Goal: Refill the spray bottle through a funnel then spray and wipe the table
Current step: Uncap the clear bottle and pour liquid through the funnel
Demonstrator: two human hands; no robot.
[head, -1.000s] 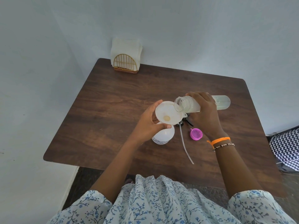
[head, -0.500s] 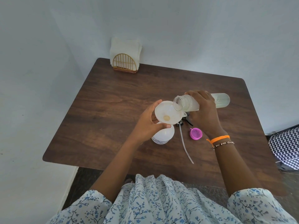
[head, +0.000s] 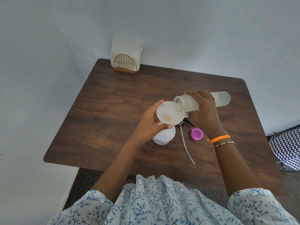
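Spray bottle stands beside loose pump tube, pink cap.

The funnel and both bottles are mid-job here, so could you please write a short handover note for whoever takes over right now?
Left hand: grips the white funnel, steadying it in the neck of the spray bottle, which stands upright on the table.
Right hand: holds the clear refill bottle tipped nearly flat, its open mouth over the funnel.
On the table: the spray head with its dip tube and the pink cap, both beside the spray bottle. Napkin holder at the far corner.
Done: both bottles opened, funnel seated.
Left: finish pouring, remove funnel, refit spray head, spray, wipe.
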